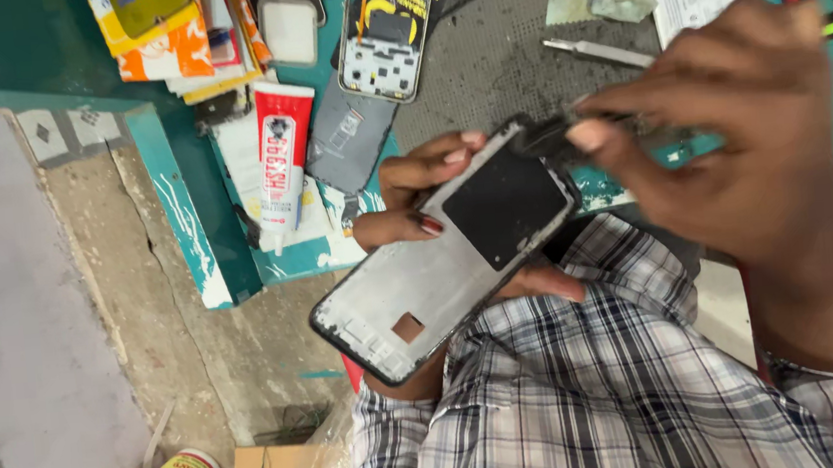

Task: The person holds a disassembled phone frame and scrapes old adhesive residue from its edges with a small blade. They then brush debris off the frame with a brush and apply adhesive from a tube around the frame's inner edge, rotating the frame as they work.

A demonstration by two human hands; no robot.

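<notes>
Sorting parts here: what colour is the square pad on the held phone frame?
Black, on the silver-grey phone frame; head view.

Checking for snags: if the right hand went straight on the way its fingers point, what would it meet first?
The right hand points left, pinching a dark tool at the phone frame's top edge. It would likely meet that frame, then the left hand's fingers; depth is unclear.

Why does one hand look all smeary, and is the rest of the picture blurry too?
In the head view, the right hand and the dark tool it pinches are smeared by motion blur; the left hand and the grey metal phone frame look sharper, the red-and-white glue tube is clear; light is soft and even, without glare.
</notes>
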